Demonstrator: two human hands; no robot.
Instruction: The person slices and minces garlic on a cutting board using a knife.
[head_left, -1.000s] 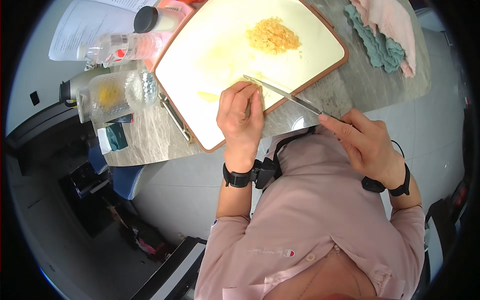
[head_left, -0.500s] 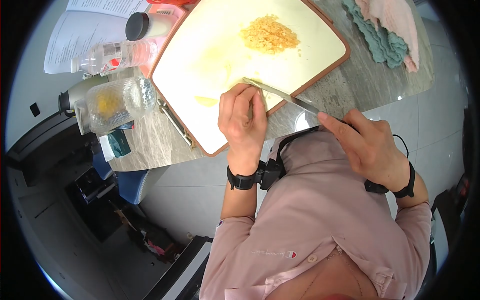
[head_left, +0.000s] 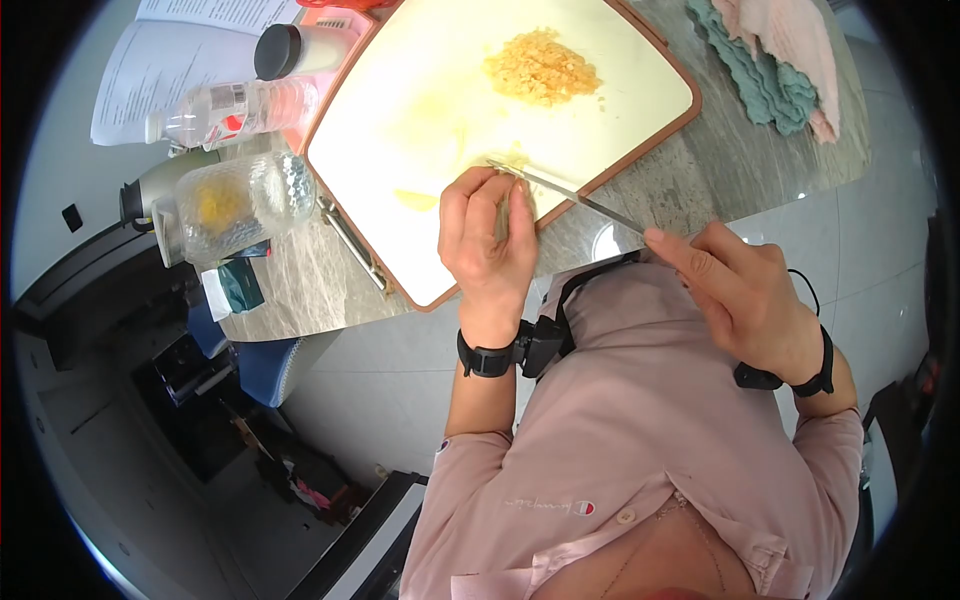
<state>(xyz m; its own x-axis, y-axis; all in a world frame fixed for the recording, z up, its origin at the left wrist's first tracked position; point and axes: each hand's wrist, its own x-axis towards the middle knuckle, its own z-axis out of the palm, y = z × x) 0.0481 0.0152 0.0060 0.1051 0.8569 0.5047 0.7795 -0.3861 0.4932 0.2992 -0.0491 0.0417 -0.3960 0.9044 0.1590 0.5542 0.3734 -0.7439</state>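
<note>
My right hand (head_left: pixel 752 295) is wrapped round the handle of a knife (head_left: pixel 598 207), index finger stretched towards the blade. The blade slants up and left across the board's near edge, its tip just beyond my left fingertips. My left hand (head_left: pixel 487 228) rests on the white chopping board (head_left: pixel 375 120) with fingers curled and pressed together. What they hold is hidden; a few pale yellow bits (head_left: pixel 515 160) show beside the knife tip. Left of that hand lies a flat pale yellow piece (head_left: pixel 416 200). A heap of finely chopped yellowish food (head_left: pixel 543 68) sits farther back on the board.
Left of the board stand a clear plastic bottle (head_left: pixel 230 113), a dark-lidded jar (head_left: pixel 300 52) and a textured clear container (head_left: pixel 245 200) with something yellow in it. A metal utensil (head_left: pixel 350 243) lies along the board's left edge. Green and pink cloths (head_left: pixel 775 70) lie at the right.
The knife blade has turned slightly, its broad side showing less now, and my right hand has shifted a little to the right. My left hand stays nearly in place.
</note>
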